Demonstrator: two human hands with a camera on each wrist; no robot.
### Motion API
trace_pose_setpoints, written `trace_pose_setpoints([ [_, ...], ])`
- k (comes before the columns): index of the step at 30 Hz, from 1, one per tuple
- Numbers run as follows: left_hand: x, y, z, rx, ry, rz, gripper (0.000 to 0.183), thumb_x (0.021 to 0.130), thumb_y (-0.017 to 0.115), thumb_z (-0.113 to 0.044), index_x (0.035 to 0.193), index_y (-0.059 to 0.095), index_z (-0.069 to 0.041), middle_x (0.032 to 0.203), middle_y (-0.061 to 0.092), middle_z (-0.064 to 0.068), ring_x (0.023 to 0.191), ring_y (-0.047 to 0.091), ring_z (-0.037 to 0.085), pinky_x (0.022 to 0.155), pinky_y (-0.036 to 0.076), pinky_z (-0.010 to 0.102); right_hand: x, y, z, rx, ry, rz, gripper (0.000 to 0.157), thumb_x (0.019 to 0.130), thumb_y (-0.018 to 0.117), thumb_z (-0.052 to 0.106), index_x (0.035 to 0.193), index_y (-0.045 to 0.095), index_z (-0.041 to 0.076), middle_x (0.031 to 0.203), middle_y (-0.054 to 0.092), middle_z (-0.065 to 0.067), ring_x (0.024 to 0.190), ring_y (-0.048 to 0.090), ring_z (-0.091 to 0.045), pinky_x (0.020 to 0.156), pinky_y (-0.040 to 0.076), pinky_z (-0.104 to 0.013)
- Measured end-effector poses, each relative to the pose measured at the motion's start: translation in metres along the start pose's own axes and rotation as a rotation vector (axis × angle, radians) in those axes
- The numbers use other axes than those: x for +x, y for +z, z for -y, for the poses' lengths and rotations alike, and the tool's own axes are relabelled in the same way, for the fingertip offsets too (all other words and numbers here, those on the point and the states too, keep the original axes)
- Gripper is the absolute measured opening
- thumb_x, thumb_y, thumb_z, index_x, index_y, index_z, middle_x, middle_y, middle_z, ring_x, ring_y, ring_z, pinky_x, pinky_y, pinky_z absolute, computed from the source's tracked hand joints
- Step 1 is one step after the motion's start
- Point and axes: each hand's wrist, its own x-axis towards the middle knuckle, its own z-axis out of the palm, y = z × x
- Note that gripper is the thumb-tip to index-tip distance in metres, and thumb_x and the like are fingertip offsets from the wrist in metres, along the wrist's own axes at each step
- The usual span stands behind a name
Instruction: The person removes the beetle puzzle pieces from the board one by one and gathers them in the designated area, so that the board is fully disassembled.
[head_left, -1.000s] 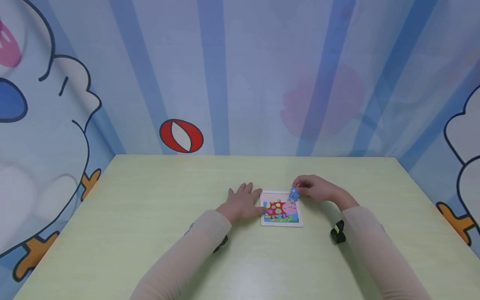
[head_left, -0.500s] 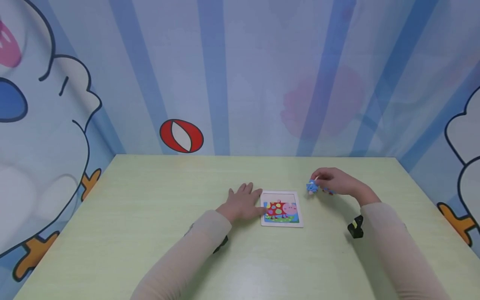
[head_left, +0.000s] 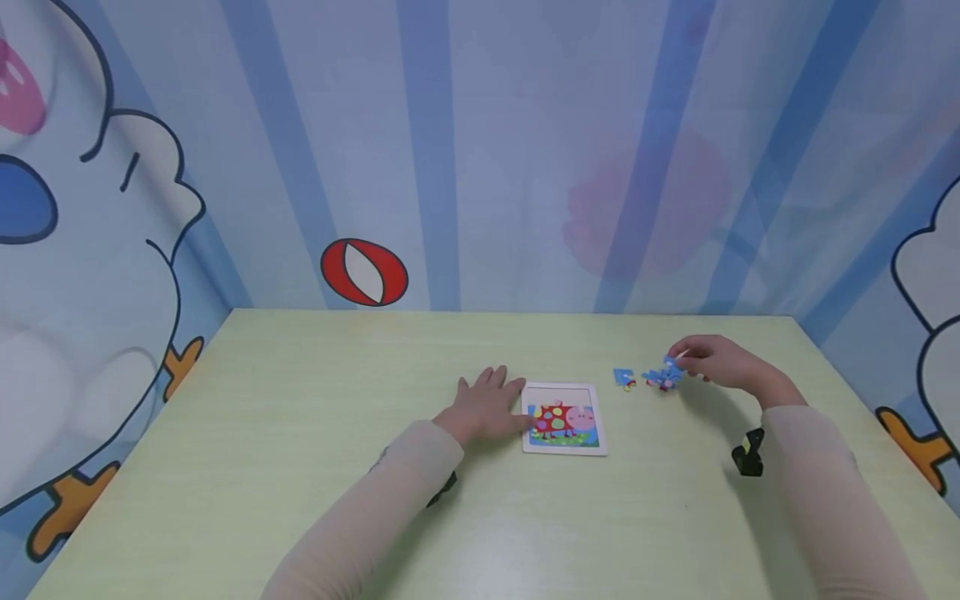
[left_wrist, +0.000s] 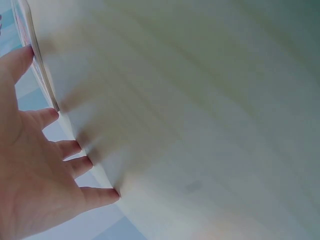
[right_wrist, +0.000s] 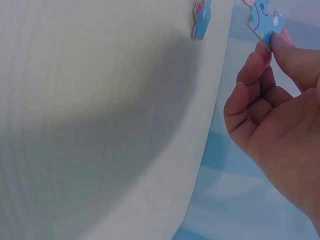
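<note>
My left hand lies spread beside a white-framed puzzle tray, thumb over its left edge and forefinger at its upper left corner. In the left wrist view the other fingertips of the left hand touch the table. The tray's picture, a pink pig in a red spotted body, fills the lower part; its top strip is pale and bare. To the right of the tray, my right hand pinches a blue puzzle piece between thumb and forefinger, raised above the table. Loose puzzle pieces lie under and left of it.
The pale wooden table runs back to a blue striped cloth backdrop. Cartoon-printed cloth stands along both sides. A small black device is worn at the right wrist.
My right hand has moved right with the blue puzzle piece, from over the tray's upper right corner to above the loose pieces, which now show. My left hand has stayed put.
</note>
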Motion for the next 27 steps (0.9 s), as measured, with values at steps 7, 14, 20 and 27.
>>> trace_pose_setpoints([
  [7, -0.003, -0.002, -0.001, -0.009, -0.001, -0.003, 0.072, 0.093, 0.05, -0.057, 0.152, 0.031, -0.021, 0.161, 0.017, 0.011, 0.148, 0.011, 0.032, 0.114, 0.011, 0.062, -0.004, -0.005, -0.022, -0.003, 0.076, 0.003, 0.031, 0.102, 0.046, 0.015, 0.124, 0.052, -0.005, 0.1, 0.057, -0.013, 0.085, 0.05, -0.023, 0.072, 0.046, -0.036],
  [14, -0.003, -0.002, 0.0, -0.003, 0.001, -0.001, 0.072, 0.093, 0.049, -0.057, 0.153, 0.03, -0.021, 0.161, 0.017, 0.011, 0.148, 0.011, 0.032, 0.114, 0.011, 0.062, -0.009, -0.006, -0.033, -0.047, 0.102, -0.014, 0.03, 0.101, 0.046, 0.013, 0.121, 0.055, -0.008, 0.097, 0.055, -0.013, 0.081, 0.047, -0.019, 0.069, 0.04, -0.033],
  [20, -0.001, 0.0, 0.001, -0.003, -0.002, 0.002, 0.072, 0.093, 0.049, -0.058, 0.153, 0.03, -0.022, 0.161, 0.016, 0.01, 0.148, 0.01, 0.031, 0.114, 0.01, 0.062, -0.009, -0.005, -0.039, -0.091, 0.097, -0.027, 0.03, 0.1, 0.048, 0.013, 0.119, 0.058, -0.008, 0.111, 0.055, -0.024, 0.087, 0.048, -0.023, 0.073, 0.04, -0.034],
  [27, -0.001, 0.001, 0.0, -0.001, -0.002, -0.001, 0.072, 0.093, 0.049, -0.058, 0.152, 0.03, -0.022, 0.161, 0.017, 0.01, 0.148, 0.01, 0.031, 0.114, 0.01, 0.062, -0.006, -0.002, -0.043, -0.11, 0.101, -0.043, 0.031, 0.099, 0.048, 0.014, 0.12, 0.059, -0.006, 0.12, 0.053, -0.029, 0.097, 0.049, -0.03, 0.079, 0.042, -0.037],
])
